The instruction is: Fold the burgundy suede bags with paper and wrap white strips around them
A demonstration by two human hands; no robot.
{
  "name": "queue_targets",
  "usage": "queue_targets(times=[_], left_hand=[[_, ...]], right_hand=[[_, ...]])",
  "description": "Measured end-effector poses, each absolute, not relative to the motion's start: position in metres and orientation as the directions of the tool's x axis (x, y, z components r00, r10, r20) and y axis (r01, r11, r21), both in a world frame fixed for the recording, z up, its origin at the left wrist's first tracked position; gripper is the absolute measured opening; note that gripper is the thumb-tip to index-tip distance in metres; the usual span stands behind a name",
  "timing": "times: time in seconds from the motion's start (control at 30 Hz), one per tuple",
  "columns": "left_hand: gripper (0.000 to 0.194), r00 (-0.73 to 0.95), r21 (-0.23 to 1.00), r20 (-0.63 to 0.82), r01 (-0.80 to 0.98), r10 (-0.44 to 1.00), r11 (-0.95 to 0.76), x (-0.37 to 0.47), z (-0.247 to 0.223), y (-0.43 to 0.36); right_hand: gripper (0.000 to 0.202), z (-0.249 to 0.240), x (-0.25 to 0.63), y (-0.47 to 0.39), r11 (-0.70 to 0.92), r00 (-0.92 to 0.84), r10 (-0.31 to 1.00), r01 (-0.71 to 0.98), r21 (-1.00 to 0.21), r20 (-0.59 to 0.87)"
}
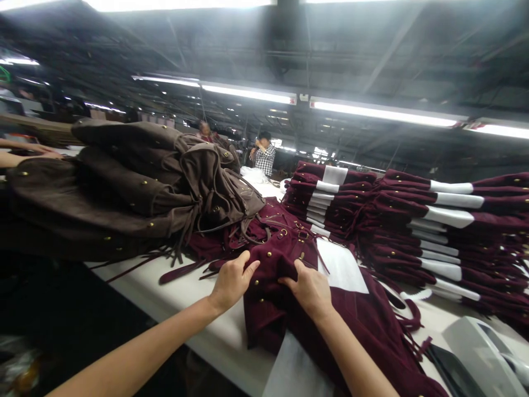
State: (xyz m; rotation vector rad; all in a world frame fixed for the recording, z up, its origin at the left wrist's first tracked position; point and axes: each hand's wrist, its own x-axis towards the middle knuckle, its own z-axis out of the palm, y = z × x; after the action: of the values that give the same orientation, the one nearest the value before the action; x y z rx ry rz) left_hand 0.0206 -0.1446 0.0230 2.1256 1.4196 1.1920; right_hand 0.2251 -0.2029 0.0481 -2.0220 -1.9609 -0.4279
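Note:
A maroon suede-like garment, seemingly a jacket (273, 298), with brass-coloured snaps and rings lies in front of me across the table edge. My left hand (233, 281) pinches its left side near the snaps, thumb on top. On the other side my right hand (309, 286) grips a fold of the same cloth, close to a small metal buckle or zip pull. White paper (341, 264) rests on the garment just beyond my right hand, and another pale sheet (295, 369) sticks out underneath. The fingertips under the cloth are hidden.
Brown garments (124, 193) are heaped at the left, cords hanging down. Folded maroon garments with white paper bands stand in stacks (446, 237) on the right. A grey-white device (483, 353) sits at the lower right. Another person's hands (37, 151) show at far left; a person in checks (264, 157) stands behind.

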Motion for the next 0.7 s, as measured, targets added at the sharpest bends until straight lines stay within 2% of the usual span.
queue_targets(times=[0.07,0.13,0.2,0.23,0.27,0.3,0.4,0.53,0.63,0.7], left_hand=[[0.02,0.164,0.527,0.505,0.719,0.847,-0.453,0.013,0.023,-0.144],[0.017,0.21,0.413,0.611,0.738,0.763,-0.534,0.007,0.029,-0.144],[0.044,0.37,0.254,0.706,0.663,0.604,-0.704,0.005,0.038,-0.146],[0.054,0.489,0.169,0.705,0.587,0.513,-0.792,0.006,0.042,-0.147],[0.057,0.603,0.104,0.669,0.502,0.434,-0.858,0.009,0.046,-0.148],[0.05,0.693,0.066,0.618,0.425,0.371,-0.903,0.013,0.048,-0.148],[0.016,0.791,0.012,0.539,0.336,0.289,-0.942,0.028,0.049,-0.142],[0.02,0.781,-0.075,0.577,0.342,0.239,-0.937,0.035,0.047,-0.126],[0.022,0.786,-0.102,0.592,0.294,0.18,-0.95,0.03,0.047,-0.118],[0.023,0.784,-0.087,0.601,0.259,0.157,-0.962,0.027,0.048,-0.116]], right_hand=[[0.024,0.042,0.22,-0.209,0.042,-0.049,0.896,0.999,0.026,0.441],[0.013,0.035,0.215,-0.215,0.141,-0.152,0.872,0.988,0.059,0.466],[0.007,0.03,0.209,-0.219,0.211,-0.228,0.848,0.973,0.088,0.478],[0.005,0.028,0.207,-0.22,0.226,-0.243,0.843,0.97,0.095,0.48],[0.003,0.027,0.206,-0.22,0.233,-0.25,0.842,0.968,0.096,0.477],[0.003,0.027,0.205,-0.219,0.238,-0.254,0.845,0.967,0.094,0.471],[0.01,0.033,0.21,-0.221,0.256,-0.27,0.857,0.962,0.091,0.44],[0.028,0.046,0.239,-0.246,0.254,-0.242,0.884,0.967,0.025,0.4],[0.024,0.05,0.275,-0.284,0.131,-0.103,0.922,0.99,-0.051,0.373],[0.023,0.049,0.297,-0.31,0.035,-0.011,0.93,0.998,-0.058,0.368]])
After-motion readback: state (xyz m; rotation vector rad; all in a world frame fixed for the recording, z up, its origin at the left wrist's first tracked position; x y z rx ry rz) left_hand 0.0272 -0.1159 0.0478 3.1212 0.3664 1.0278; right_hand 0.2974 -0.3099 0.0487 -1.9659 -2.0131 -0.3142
